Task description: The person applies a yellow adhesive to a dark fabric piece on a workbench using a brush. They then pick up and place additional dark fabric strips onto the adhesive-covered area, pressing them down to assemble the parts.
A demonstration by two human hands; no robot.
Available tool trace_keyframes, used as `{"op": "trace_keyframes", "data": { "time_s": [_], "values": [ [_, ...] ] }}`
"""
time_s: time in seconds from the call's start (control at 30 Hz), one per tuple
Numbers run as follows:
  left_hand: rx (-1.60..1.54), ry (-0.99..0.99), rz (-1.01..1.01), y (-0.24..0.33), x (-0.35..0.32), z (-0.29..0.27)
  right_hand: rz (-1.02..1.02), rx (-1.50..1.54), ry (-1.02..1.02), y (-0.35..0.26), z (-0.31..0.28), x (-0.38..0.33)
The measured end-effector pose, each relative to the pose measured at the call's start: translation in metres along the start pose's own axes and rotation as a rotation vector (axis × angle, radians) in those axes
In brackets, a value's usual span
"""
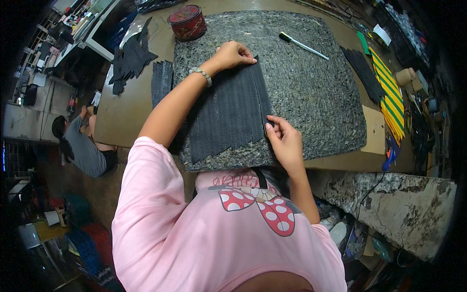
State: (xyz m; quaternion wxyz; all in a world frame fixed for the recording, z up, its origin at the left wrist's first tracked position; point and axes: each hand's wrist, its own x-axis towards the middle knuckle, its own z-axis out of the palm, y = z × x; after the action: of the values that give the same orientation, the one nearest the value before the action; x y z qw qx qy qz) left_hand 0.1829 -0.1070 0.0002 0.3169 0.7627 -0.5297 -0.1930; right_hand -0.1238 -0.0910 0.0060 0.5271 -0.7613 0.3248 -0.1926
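Several dark strips lie side by side in a slanted-ended row on a thick, mottled grey pad. At the row's right edge, a single black strip runs along the last of them. My left hand, a beaded bracelet at its wrist, pinches this strip's far end. Its near end is between the thumb and fingers of my right hand, close to the pad's front part. Both hands are closed, and the strip stretches between them.
A round red tin stands at the pad's far left corner. A white-handled brush lies on the pad. More black strips are at the left; yellow-green striped strips lie right. A person crouches at far left.
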Motion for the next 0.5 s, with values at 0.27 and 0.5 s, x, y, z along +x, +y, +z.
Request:
{"op": "trace_keyframes", "data": {
  "time_s": [0.27, 0.5],
  "values": [
    [0.018, 0.032, -0.016, 0.003, -0.004, 0.004, -0.074, -0.094, 0.038, -0.002, 0.003, -0.002],
    [0.242, 0.152, 0.067, 0.010, -0.013, 0.004, -0.113, -0.273, 0.064, -0.006, 0.008, 0.000]
  ]
}}
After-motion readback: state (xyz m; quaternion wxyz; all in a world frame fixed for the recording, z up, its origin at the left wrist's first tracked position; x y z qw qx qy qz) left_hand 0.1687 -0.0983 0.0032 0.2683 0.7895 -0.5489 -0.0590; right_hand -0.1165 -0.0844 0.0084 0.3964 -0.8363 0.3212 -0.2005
